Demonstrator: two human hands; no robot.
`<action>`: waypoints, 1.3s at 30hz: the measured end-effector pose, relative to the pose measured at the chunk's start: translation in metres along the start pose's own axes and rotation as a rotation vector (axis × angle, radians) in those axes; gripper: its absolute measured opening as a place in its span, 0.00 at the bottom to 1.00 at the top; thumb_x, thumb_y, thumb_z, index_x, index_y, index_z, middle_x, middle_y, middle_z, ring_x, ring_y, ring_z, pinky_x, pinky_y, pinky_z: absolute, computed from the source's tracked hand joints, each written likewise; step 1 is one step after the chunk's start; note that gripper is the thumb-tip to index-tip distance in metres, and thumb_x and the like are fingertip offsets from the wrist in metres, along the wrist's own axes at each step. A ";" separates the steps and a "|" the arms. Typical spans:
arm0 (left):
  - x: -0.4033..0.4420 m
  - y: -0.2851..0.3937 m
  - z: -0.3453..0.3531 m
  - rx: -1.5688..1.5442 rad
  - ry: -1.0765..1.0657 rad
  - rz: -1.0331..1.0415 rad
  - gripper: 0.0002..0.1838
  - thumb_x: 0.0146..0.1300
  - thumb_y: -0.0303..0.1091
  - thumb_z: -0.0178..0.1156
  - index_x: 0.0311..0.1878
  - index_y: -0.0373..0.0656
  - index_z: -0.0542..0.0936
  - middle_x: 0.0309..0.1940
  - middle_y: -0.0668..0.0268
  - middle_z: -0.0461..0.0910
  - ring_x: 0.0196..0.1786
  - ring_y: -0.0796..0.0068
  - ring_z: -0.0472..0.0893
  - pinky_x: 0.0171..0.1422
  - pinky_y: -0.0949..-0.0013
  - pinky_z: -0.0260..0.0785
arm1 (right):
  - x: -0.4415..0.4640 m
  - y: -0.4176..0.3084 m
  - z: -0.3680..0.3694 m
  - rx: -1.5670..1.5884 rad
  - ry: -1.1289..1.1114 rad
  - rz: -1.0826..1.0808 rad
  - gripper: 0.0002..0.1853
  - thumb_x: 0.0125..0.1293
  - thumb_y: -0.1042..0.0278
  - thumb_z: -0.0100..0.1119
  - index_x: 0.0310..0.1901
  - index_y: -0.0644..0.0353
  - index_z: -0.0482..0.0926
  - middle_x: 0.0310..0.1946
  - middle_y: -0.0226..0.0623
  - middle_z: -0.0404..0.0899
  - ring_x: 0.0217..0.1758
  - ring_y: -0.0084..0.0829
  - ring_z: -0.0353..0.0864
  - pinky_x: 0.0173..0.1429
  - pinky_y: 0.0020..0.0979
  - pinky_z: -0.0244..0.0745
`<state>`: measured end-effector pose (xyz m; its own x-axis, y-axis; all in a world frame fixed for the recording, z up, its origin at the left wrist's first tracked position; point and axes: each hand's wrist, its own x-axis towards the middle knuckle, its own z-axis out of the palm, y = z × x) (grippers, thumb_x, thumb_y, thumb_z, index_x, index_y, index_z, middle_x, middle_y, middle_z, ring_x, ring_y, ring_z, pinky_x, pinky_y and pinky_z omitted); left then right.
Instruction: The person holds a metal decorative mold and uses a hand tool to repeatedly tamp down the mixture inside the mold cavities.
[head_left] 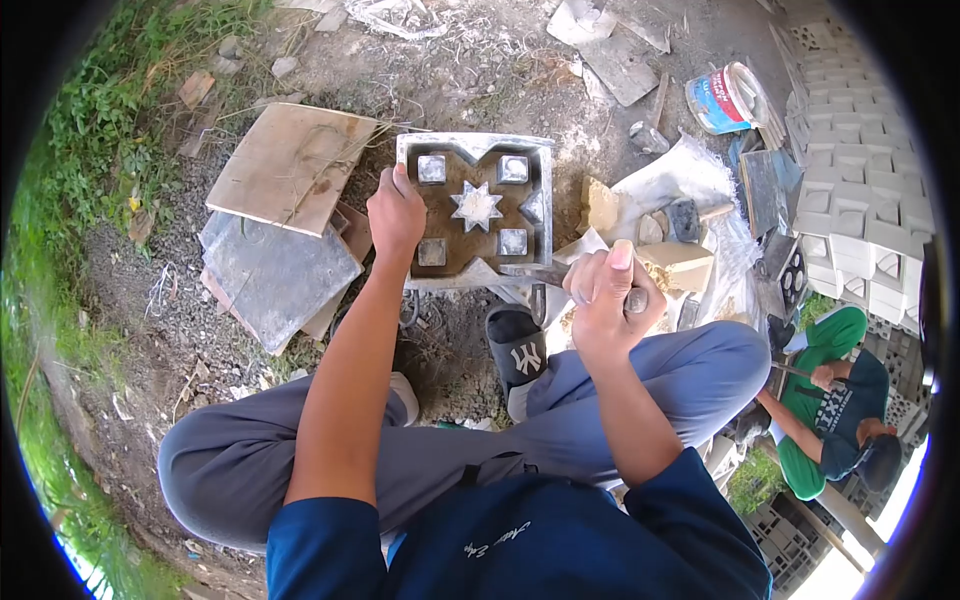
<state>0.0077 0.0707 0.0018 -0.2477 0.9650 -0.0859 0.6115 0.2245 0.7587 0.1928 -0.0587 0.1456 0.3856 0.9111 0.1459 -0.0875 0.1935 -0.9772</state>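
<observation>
A square metal mould (545, 200) lies in front of me, with a star-shaped block at its centre and small square blocks near its corners. My left hand (397, 215) is closed on the mould's left rim. In my right hand (613, 298), the fingers wrap round the handle of a tool whose flat metal blade (530, 271) reaches to the mould's lower right corner. Right of the mould, yellowish block pieces (598, 207) and stones rest on a whitish sheet (690, 165).
Flat boards (290, 165) are stacked at the left. A paint bucket (722, 100) lies at the upper right, beside stacked pale blocks (850, 200). Another person (845, 410) sits at the far right. Green plants (95, 130) edge the left side.
</observation>
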 end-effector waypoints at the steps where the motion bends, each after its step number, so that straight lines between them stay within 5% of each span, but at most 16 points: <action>1: 0.000 0.000 0.000 -0.019 0.005 -0.002 0.21 0.80 0.44 0.42 0.45 0.36 0.78 0.35 0.37 0.82 0.41 0.30 0.81 0.45 0.38 0.71 | -0.001 0.015 -0.003 -0.041 -0.006 0.005 0.25 0.81 0.62 0.49 0.21 0.62 0.67 0.17 0.26 0.68 0.20 0.16 0.63 0.25 0.26 0.60; 8: 0.000 0.000 0.000 0.007 0.012 0.038 0.22 0.80 0.44 0.42 0.44 0.35 0.78 0.35 0.37 0.82 0.42 0.29 0.80 0.46 0.38 0.71 | 0.009 0.003 -0.001 0.003 -0.007 -0.019 0.26 0.82 0.59 0.49 0.22 0.61 0.66 0.16 0.26 0.67 0.19 0.16 0.62 0.23 0.26 0.58; 12: 0.000 0.001 0.000 -0.005 0.004 0.022 0.22 0.80 0.44 0.42 0.43 0.35 0.78 0.34 0.37 0.81 0.42 0.28 0.79 0.45 0.37 0.71 | 0.004 0.020 0.001 -0.335 0.046 -0.007 0.26 0.81 0.58 0.49 0.23 0.61 0.68 0.16 0.24 0.67 0.20 0.14 0.63 0.23 0.25 0.56; 15: 0.003 0.001 0.003 -0.006 0.023 0.038 0.22 0.80 0.44 0.42 0.43 0.35 0.78 0.33 0.36 0.81 0.41 0.29 0.80 0.44 0.37 0.71 | 0.004 -0.005 0.006 -0.116 0.055 0.013 0.26 0.81 0.58 0.50 0.23 0.63 0.69 0.17 0.25 0.68 0.21 0.14 0.64 0.24 0.25 0.58; 20: -0.001 0.001 0.001 -0.006 0.002 0.002 0.21 0.80 0.43 0.42 0.44 0.35 0.78 0.34 0.36 0.81 0.41 0.28 0.79 0.45 0.37 0.70 | -0.007 0.023 -0.001 -0.302 0.052 -0.042 0.27 0.81 0.57 0.50 0.21 0.63 0.67 0.17 0.25 0.67 0.21 0.15 0.64 0.25 0.24 0.58; 23: 0.004 0.001 0.003 0.002 0.013 0.030 0.21 0.80 0.44 0.42 0.44 0.35 0.78 0.35 0.35 0.82 0.42 0.29 0.80 0.45 0.36 0.70 | -0.004 0.006 0.006 -0.081 0.045 -0.111 0.25 0.81 0.60 0.51 0.23 0.64 0.68 0.18 0.26 0.68 0.21 0.16 0.64 0.25 0.24 0.58; 34: -0.002 -0.004 0.001 0.007 0.013 0.009 0.22 0.80 0.44 0.42 0.43 0.35 0.78 0.34 0.36 0.82 0.42 0.29 0.80 0.45 0.37 0.71 | -0.024 0.037 0.001 -0.250 0.009 -0.243 0.24 0.79 0.66 0.52 0.21 0.66 0.68 0.16 0.30 0.70 0.18 0.21 0.66 0.23 0.27 0.59; 39: 0.006 0.001 0.001 0.011 0.009 0.031 0.22 0.80 0.44 0.41 0.43 0.36 0.78 0.34 0.36 0.82 0.42 0.28 0.80 0.46 0.37 0.71 | -0.017 0.016 0.013 -0.088 0.022 -0.275 0.23 0.79 0.64 0.55 0.23 0.66 0.72 0.16 0.30 0.73 0.19 0.21 0.68 0.25 0.26 0.63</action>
<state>0.0078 0.0769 0.0012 -0.2355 0.9703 -0.0561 0.6269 0.1958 0.7541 0.1729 -0.0667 0.1294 0.4040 0.8202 0.4050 0.1028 0.3993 -0.9111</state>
